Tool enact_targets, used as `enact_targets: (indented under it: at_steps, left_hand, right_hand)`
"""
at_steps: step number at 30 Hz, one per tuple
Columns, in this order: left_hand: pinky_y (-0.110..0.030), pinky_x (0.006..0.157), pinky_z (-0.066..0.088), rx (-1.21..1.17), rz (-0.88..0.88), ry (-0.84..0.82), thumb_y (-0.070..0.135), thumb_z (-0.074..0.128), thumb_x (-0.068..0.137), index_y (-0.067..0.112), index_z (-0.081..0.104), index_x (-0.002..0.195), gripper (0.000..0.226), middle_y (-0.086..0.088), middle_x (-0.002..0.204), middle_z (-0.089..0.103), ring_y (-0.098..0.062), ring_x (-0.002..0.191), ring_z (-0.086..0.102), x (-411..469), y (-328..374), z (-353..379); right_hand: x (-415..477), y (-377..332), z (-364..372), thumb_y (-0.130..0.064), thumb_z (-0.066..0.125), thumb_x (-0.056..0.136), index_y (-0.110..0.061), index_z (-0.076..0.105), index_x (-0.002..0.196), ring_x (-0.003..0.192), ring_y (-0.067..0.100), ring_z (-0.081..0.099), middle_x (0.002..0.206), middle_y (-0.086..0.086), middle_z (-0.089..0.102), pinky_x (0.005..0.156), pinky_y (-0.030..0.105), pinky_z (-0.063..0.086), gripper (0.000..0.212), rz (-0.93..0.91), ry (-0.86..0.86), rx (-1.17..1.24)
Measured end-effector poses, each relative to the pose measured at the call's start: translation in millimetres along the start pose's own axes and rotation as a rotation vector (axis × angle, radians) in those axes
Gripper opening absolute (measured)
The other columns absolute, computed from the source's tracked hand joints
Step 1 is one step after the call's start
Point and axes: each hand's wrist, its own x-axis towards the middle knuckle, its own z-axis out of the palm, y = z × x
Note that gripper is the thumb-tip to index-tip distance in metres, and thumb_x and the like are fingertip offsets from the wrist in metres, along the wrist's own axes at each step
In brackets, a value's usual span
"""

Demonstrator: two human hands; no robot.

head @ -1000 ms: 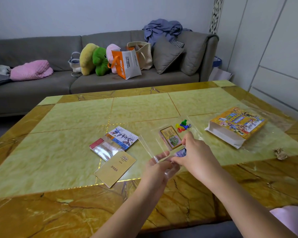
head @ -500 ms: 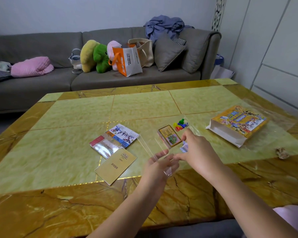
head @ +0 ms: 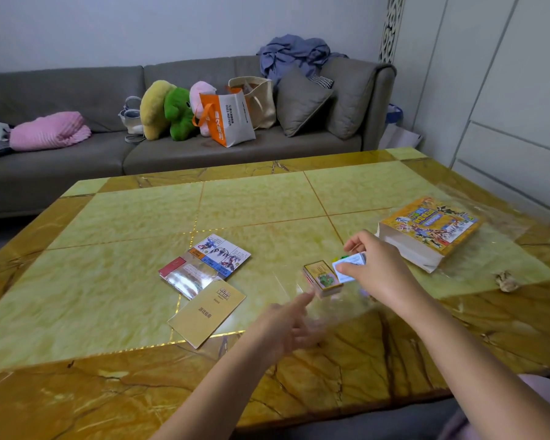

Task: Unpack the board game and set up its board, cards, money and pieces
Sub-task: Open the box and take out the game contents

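Paper wad (head: 346, 270) now up beside deck (head: 323, 280), pinched by right hand (head: 382, 269); left hand (head: 287, 325) spread.

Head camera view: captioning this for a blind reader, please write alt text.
A person's right hand pinches a small stack of paper slips over a yellow marble table, next to a card deck; the blurred left hand is at a clear plastic bag. A booklet and the game box lie nearby.
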Motion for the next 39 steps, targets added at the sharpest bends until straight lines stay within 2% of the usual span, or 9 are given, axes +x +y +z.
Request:
enact_targets:
  at_steps: [2,5,6,12,18,24,27,33,39]
  left_hand:
    - [-0.033,0.063,0.058,0.319,0.014,0.060,0.047,0.058,0.090,-0.002,0.060,0.094,0.050,-0.008,0.058,0.065,-0.017,0.051,0.064,-7.6,11.2,-12.7]
    - [-0.036,0.077,0.057,0.871,0.210,0.333,0.063,0.051,0.086,0.004,0.065,0.079,0.061,-0.004,0.072,0.073,-0.018,0.063,0.066,-14.3,27.0,-37.7]
    - [-0.037,0.079,0.056,0.903,0.299,0.385,0.064,0.052,0.085,0.005,0.066,0.078,0.061,-0.002,0.075,0.073,-0.018,0.065,0.066,-17.8,31.0,-42.1]
    - [-0.029,0.075,0.058,-0.027,0.193,-0.279,0.050,0.047,0.079,0.005,0.066,0.110,0.058,-0.015,0.101,0.071,-0.025,0.091,0.071,-31.9,38.0,-20.6]
    - [-0.025,0.076,0.058,-0.242,0.322,-0.240,0.029,0.060,0.076,0.005,0.069,0.101,0.036,-0.013,0.099,0.070,-0.016,0.082,0.069,-24.0,35.3,-24.9]
    - [-0.025,0.077,0.058,-0.182,0.437,-0.157,0.018,0.066,0.071,0.002,0.060,0.113,0.045,-0.015,0.098,0.071,-0.017,0.082,0.069,-21.1,36.6,-28.0]
    - [-0.023,0.073,0.056,-0.095,0.459,-0.161,0.013,0.069,0.069,0.004,0.060,0.112,0.045,-0.014,0.098,0.072,-0.017,0.084,0.069,-22.5,39.5,-32.7]
    - [-0.018,0.081,0.049,0.494,0.507,-0.242,0.018,0.072,0.080,0.014,0.061,0.123,0.044,-0.004,0.111,0.070,-0.011,0.096,0.064,-30.0,52.9,-49.5]
    - [-0.018,0.064,0.043,0.783,0.459,-0.317,0.013,0.077,0.078,0.020,0.071,0.102,0.025,0.008,0.075,0.065,-0.011,0.066,0.052,-35.2,71.4,-51.9]
  right_hand:
    - [-0.5,-5.1,-0.5,-0.016,0.078,0.076,-0.017,0.056,0.095,0.071,0.003,0.055,0.081,-0.008,0.056,0.055,0.009,0.040,0.029,-0.030,0.035,0.111]
    - [-7.8,-17.1,2.6,-0.015,0.084,0.069,-0.018,0.057,0.092,0.067,-0.005,0.056,0.076,-0.008,0.060,0.057,0.006,0.039,0.036,-0.141,0.109,0.198]
    - [-10.7,-21.7,4.7,-0.015,0.085,0.067,-0.019,0.057,0.091,0.069,-0.006,0.056,0.076,-0.009,0.060,0.058,0.005,0.040,0.037,-0.187,0.126,0.216]
    - [-20.6,-43.4,28.9,-0.016,0.086,0.066,-0.024,0.056,0.087,0.076,0.001,0.063,0.078,-0.010,0.063,0.062,0.007,0.044,0.037,-0.443,0.106,0.267]
    - [-14.8,-45.5,37.8,-0.030,0.072,0.068,-0.018,0.062,0.083,0.081,0.006,0.048,0.078,-0.024,0.050,0.072,0.011,0.039,0.022,-0.635,0.131,0.117]
    - [-13.1,-31.7,34.4,-0.025,0.078,0.073,-0.014,0.069,0.087,0.073,-0.007,0.047,0.086,-0.006,0.054,0.065,0.005,0.035,0.020,-0.668,0.140,0.036]
    - [-14.7,-27.3,34.4,-0.030,0.067,0.078,-0.015,0.068,0.089,0.062,0.006,0.053,0.088,-0.006,0.054,0.057,0.015,0.044,0.019,-0.697,0.134,0.025]
    - [-13.2,-24.6,34.4,-0.026,0.063,0.083,-0.012,0.070,0.092,0.073,0.008,0.059,0.089,-0.003,0.057,0.060,0.026,0.051,0.018,-0.812,0.046,0.033]
    - [-15.2,-29.7,32.1,-0.020,0.063,0.084,-0.011,0.072,0.095,0.078,0.007,0.058,0.090,0.000,0.056,0.069,0.017,0.048,0.016,-0.916,-0.102,0.060]
